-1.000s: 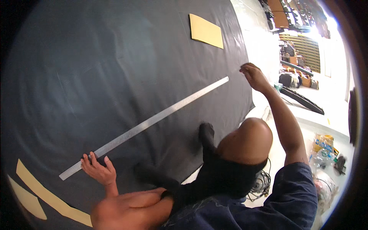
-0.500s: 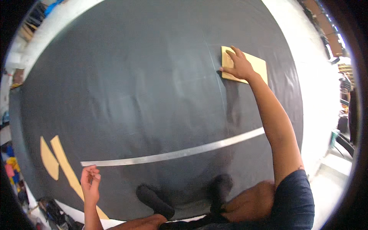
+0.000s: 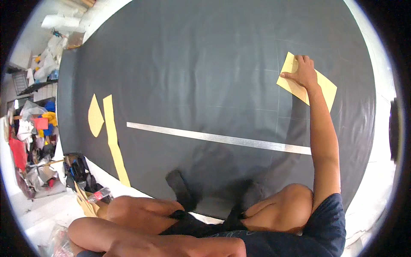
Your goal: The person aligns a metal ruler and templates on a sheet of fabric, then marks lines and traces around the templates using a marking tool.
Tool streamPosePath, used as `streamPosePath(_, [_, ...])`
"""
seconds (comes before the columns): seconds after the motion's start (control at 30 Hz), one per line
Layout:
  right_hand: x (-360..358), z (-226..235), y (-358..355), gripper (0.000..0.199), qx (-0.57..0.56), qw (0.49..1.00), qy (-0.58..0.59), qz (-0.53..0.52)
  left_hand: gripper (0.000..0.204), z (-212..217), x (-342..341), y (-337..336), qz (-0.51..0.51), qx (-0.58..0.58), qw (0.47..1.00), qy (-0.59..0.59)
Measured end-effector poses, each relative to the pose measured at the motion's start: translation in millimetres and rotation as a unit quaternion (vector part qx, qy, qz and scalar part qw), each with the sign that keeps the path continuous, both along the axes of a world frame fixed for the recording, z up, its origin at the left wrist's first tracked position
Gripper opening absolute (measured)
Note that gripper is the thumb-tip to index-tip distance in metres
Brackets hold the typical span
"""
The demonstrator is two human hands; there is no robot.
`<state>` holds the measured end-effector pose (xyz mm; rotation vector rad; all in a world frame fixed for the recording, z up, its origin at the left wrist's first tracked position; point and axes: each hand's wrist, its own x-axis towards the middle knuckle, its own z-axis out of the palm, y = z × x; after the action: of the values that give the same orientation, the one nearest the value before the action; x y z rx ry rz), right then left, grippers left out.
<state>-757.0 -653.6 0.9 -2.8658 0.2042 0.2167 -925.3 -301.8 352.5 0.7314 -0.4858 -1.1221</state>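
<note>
My right arm reaches out to a flat yellow card piece [image 3: 327, 91] lying on the black sheet [image 3: 192, 51]. My right hand [image 3: 305, 73] rests over its left part, thumb near the left edge and curled fingers at the upper edge, holding the card. Thin pale lines run on the sheet beside the card. A long metal ruler [image 3: 218, 138] lies nearer to me, its right end behind my right forearm. My left arm bends across my lap at the lower rim, and the fingers of my left hand [image 3: 209, 247] cannot be made out.
At the left of the sheet lie a long yellow strip [image 3: 113, 139] and a small pointed yellow piece [image 3: 95, 116]. A dark bag [image 3: 79, 171] and piled plastic and cloth [image 3: 36, 128] are beyond the sheet's left edge. My bent knees are at its near edge.
My left hand has drawn back from near the ruler's left end to my lap. My right hand stays on the card, its fingers closer together. The whole view has turned.
</note>
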Motion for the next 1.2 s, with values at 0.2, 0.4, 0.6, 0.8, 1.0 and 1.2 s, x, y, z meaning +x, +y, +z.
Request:
streamPosePath(0.2, [-40, -2, 5, 0.100, -0.019, 1.000, -0.010, -0.006, 0.127, -15, -43, -23, 0.095, -0.092, 0.989, 0.060])
streamPosePath(0.4, [-66, 11, -12, 0.094, -0.016, 0.997, 0.057, -0.044, 0.108, -33, -43, 34, 0.061, 0.013, 0.989, 0.134])
streamPosePath(0.6, [-103, 21, -8, 0.080, -0.010, 0.995, 0.081, -0.062, 0.045, -164, 30, 182, 0.257, 0.566, 0.751, -0.222])
streamPosePath(0.8, [-107, 28, 2, 0.052, 0.036, 0.999, -0.009, 0.016, 0.056, -337, -25, 352, 0.225, 0.778, 0.506, -0.299])
streamPosePath(1.0, [-123, 30, 20, 0.045, 0.066, 0.990, 0.055, 0.109, 0.074, -373, -48, 333, 0.232, 0.743, 0.487, -0.396])
streamPosePath(1.2, [-119, 18, 58, 0.042, 0.097, 0.970, 0.107, 0.195, 0.061, -370, -43, 335, 0.242, 0.709, 0.509, -0.425])
